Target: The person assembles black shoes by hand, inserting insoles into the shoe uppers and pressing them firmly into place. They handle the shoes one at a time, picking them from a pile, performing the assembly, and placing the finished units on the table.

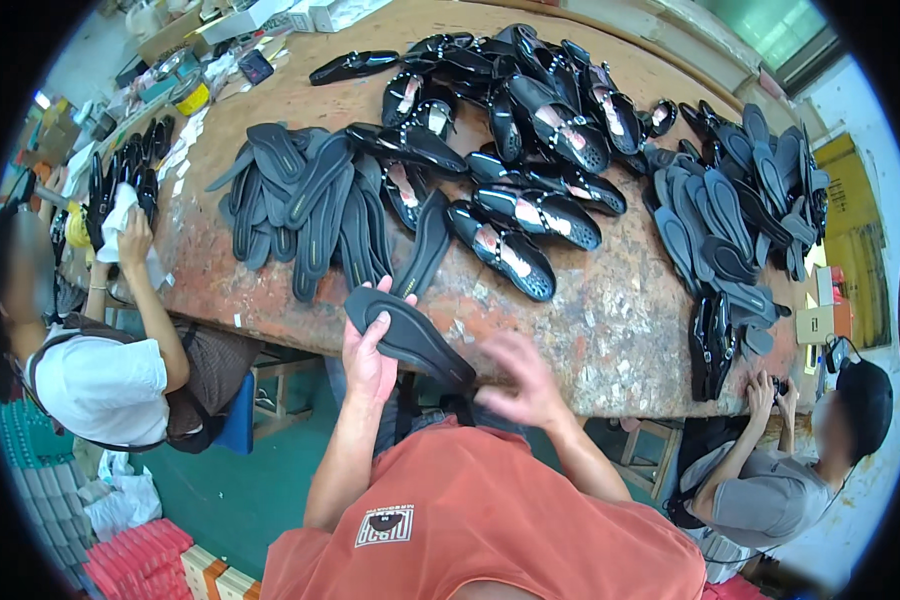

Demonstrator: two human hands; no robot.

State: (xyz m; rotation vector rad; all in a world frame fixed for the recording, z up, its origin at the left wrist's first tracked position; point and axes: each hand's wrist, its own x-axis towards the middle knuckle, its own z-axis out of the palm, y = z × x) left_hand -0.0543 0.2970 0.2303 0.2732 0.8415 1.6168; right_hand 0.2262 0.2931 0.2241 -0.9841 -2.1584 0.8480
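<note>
My left hand is closed on a dark grey insole, thumb on top and fingers beneath, held just off the table's near edge. The insole slants down to the right, its narrow end towards my right hand. That hand is somewhat blurred; its fingers are apart and I see nothing in them. Just beyond the held insole, another insole lies against a heap of grey insoles. Glossy black shoes with studded straps and perforated toes lie to the right of it.
More black shoes pile up on the worn table. At the right is a second heap of insoles. A person in white works at the left with a white cloth; a person in grey sits at the right.
</note>
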